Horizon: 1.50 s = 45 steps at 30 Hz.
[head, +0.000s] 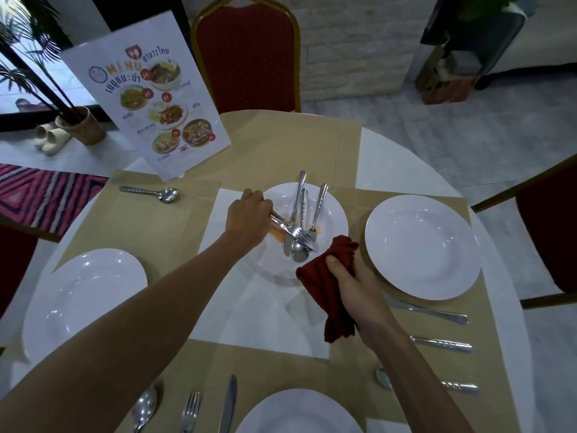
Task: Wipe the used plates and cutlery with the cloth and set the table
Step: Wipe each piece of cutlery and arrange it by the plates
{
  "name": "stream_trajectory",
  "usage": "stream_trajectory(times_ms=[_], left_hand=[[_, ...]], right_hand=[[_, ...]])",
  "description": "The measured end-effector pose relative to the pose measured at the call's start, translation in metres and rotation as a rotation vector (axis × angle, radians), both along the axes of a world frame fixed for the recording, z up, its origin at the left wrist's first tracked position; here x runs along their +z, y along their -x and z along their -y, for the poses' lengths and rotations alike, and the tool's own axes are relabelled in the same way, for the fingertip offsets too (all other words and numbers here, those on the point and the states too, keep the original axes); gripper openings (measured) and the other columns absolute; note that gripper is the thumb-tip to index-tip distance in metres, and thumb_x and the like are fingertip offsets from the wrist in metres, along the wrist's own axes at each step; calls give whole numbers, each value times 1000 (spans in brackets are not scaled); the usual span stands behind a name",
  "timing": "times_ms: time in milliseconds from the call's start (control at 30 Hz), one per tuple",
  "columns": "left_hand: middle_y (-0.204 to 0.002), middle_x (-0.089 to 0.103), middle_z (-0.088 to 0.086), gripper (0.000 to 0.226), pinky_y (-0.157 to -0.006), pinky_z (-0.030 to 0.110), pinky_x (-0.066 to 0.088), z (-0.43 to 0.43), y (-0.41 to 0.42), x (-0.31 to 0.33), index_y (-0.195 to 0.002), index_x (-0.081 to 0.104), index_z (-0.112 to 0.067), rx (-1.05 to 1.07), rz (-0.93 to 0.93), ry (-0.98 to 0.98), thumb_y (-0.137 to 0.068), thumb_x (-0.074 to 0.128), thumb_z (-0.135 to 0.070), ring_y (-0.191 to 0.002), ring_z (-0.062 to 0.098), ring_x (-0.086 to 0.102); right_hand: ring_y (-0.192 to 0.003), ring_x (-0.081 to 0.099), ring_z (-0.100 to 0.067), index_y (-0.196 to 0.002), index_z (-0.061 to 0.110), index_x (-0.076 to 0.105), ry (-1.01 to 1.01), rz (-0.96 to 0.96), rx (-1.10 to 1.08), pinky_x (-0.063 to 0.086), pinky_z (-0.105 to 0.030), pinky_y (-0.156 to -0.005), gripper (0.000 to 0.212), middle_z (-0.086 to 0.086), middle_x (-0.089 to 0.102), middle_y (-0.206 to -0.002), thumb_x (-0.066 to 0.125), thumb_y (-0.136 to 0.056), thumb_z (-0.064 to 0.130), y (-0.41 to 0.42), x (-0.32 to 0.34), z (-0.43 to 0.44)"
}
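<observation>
Round and draped in smooth white fabric, the table was seen from the head camera, overlaid with tan ribbed placemats. A glossy menu card stood at upper left and a red padded chair at top centre.

At the middle of the frame lay the used plate, white and shallow, marked by an orange smear and piled with shiny steel cutlery. The handle of a fork was gripped by the curled fingers of the left hand, its tines resting over the pile. A dark red, soft, crumpled cloth was clutched in the right hand, just beside the plate's lower rim.

The wiping of cutlery was judged to be in hand. The fork would next need to be lifted clear and drawn through the cloth.

Clean glossy plates were set at right, lower left and bottom centre.
</observation>
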State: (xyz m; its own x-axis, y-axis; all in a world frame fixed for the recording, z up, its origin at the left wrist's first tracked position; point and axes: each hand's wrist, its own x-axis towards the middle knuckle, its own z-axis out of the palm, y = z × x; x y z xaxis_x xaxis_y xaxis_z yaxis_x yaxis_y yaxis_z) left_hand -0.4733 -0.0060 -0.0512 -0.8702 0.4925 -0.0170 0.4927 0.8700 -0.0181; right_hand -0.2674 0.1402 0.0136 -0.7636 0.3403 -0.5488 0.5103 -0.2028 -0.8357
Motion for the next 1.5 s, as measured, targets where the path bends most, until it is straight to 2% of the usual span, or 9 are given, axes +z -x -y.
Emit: stream_trajectory(times_ms=[300, 533, 667, 1000, 1133, 1233, 1300, 1433, 1500], left_hand=[[-117, 57, 6, 21, -74, 31, 49, 5, -2, -1, -109, 71, -18, -42, 0, 67, -89, 71, -23, -114, 23, 49], [-114, 54, 5, 25, -82, 31, 46, 17, 0, -2, -109, 71, -22, -98, 58, 139, -93, 64, -40, -115, 24, 47], [-115, 56, 5, 24, -86, 31, 44, 19, -6, 1, -111, 68, -22, -126, 74, 221, -95, 61, -38, -115, 24, 47], [-112, 64, 8, 23, -85, 34, 43, 19, -32, 22, -112, 61, -15, -105, 182, 319, -99, 53, -32, -108, 27, 55], [-100, 68, 5, 23, -72, 32, 49, 23, -60, 43, -103, 61, -16, 75, 448, 142, -95, 58, -37, -79, 22, 64], [-79, 73, 1, 22, -50, 27, 53, 30, -87, 50, -91, 69, -13, 222, 667, -79, -90, 65, -35, -61, 20, 71], [-75, 74, 2, 24, -41, 21, 47, 36, -107, 56, -88, 73, -8, 352, 760, -255, -92, 66, -31, -56, 15, 68], [-77, 74, 1, 21, -56, 22, 54, 39, -157, 79, -90, 72, -9, 545, 749, -620, -95, 63, -27, -64, 12, 69], [-79, 72, 4, 17, -57, 26, 55, 29, -187, 90, -93, 70, -12, 607, 747, -804, -98, 59, -24, -61, 15, 68]], right_hand=[[-93, 70, -14, -100, 28, 66, -17, 26, 25, 51, -26, -72, 15, 2, 73, -99, 55, -103, 37, 6, -2, 7], [-95, 69, -10, -106, 24, 66, -50, 22, 60, 49, -19, -70, 12, 4, 73, -100, 57, -102, 31, 6, -7, 4], [-97, 69, -12, -114, 22, 66, -37, 40, 62, 49, -22, -72, 18, 3, 73, -104, 59, -101, 32, 3, -7, 5], [-94, 70, -11, -96, 30, 67, 28, 20, 21, 54, -27, -81, 14, 5, 74, -98, 56, -103, 33, -9, 4, -2], [-100, 69, -18, -96, 31, 64, 122, 54, -109, 54, -41, -98, 22, 3, 72, -102, 47, -105, 42, -12, 9, -7], [-105, 67, -22, -114, 23, 62, 226, 100, -163, 54, -40, -96, 30, -3, 70, -109, 43, -106, 45, -15, 8, -9], [-104, 66, -23, -114, 22, 59, 282, 123, -190, 53, -40, -95, 30, -3, 69, -105, 43, -106, 46, -20, 6, -9], [-116, 62, -30, -121, 10, 57, 398, 141, -281, 47, -46, -107, 38, -12, 65, -114, 41, -107, 42, -28, 7, 0], [-111, 65, -35, -129, -2, 56, 531, 107, -251, 54, -42, -94, 48, -20, 67, -118, 39, -108, 38, -32, 12, 9]])
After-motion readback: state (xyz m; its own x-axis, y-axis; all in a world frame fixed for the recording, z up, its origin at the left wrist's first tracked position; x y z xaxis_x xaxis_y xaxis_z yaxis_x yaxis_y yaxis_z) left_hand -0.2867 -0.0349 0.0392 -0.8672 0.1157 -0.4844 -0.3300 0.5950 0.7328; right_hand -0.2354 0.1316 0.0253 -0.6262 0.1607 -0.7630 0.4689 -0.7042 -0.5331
